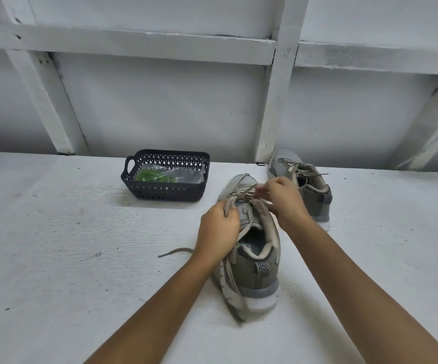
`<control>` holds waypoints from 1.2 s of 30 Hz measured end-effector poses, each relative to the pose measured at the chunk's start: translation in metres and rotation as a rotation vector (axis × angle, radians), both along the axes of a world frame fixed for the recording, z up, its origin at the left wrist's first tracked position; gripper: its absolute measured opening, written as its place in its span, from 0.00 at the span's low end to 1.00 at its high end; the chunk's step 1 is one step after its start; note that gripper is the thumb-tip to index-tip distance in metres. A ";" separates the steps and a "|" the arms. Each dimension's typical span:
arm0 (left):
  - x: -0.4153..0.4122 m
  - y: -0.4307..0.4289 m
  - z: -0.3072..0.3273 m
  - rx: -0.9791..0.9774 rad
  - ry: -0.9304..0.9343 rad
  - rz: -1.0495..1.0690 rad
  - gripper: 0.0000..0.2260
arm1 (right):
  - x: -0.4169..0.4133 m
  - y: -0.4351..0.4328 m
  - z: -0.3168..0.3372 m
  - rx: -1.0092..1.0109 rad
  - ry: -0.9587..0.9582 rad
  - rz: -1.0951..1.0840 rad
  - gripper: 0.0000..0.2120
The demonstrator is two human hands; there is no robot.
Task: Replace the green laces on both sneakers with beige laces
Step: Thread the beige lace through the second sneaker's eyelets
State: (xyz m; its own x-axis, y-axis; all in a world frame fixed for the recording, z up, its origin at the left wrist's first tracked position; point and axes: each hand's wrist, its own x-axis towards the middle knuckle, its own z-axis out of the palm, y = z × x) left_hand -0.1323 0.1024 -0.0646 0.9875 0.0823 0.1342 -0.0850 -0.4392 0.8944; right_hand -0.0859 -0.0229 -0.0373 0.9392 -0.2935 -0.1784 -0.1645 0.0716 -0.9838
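Your left hand (pixel 219 229) curls round the side flap of the near sneaker (pixel 256 269). Your right hand (pixel 282 200) pinches its beige lace (pixel 245 193). This shoe sits mid-frame on the white table (pixel 55 258). The other sneaker (pixel 310 187) stands upper right. The green laces (pixel 152 176) lie in the dark basket (pixel 170 156), upper left.

The near sneaker (pixel 249 248) sits on the table (pixel 55 258), basket (pixel 165 177) behind-left, second sneaker (pixel 304 185) behind-right.
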 end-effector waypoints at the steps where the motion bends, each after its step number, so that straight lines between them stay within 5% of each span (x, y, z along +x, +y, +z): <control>1: 0.000 0.000 0.000 0.000 -0.001 -0.001 0.13 | -0.002 -0.003 0.001 0.086 -0.043 -0.009 0.10; 6: -0.002 0.001 0.000 -0.006 0.011 -0.002 0.11 | -0.012 -0.018 0.024 0.417 -0.197 0.088 0.12; 8: -0.002 0.001 -0.001 -0.012 0.013 0.004 0.12 | -0.021 -0.034 0.039 0.184 -0.156 0.169 0.14; 13: -0.002 0.001 -0.002 -0.013 -0.003 -0.011 0.15 | -0.051 -0.067 0.065 -0.803 0.154 0.632 0.13; 17: -0.002 0.002 -0.002 -0.021 0.008 -0.021 0.15 | -0.050 -0.040 0.065 -1.204 -0.054 0.461 0.09; 20: -0.005 0.002 0.001 -0.029 0.013 -0.028 0.14 | -0.034 -0.010 0.055 -1.197 -0.168 0.394 0.12; 27: -0.007 0.003 0.004 -0.040 0.014 -0.036 0.15 | 0.005 0.018 0.020 -1.308 -0.082 0.502 0.08; 33: -0.005 0.003 0.002 -0.029 0.036 -0.037 0.11 | -0.032 -0.007 0.043 -0.849 -0.179 0.576 0.08; 36: -0.004 0.002 0.003 -0.017 0.040 -0.026 0.14 | -0.047 -0.022 0.052 -0.789 -0.154 0.725 0.11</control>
State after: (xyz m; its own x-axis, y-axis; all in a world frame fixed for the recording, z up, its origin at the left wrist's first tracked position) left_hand -0.1367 0.1049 -0.0618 0.9939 0.0589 0.0936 -0.0602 -0.4223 0.9045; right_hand -0.1332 -0.0447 0.0151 0.9314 0.3609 -0.0475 0.2170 -0.6553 -0.7236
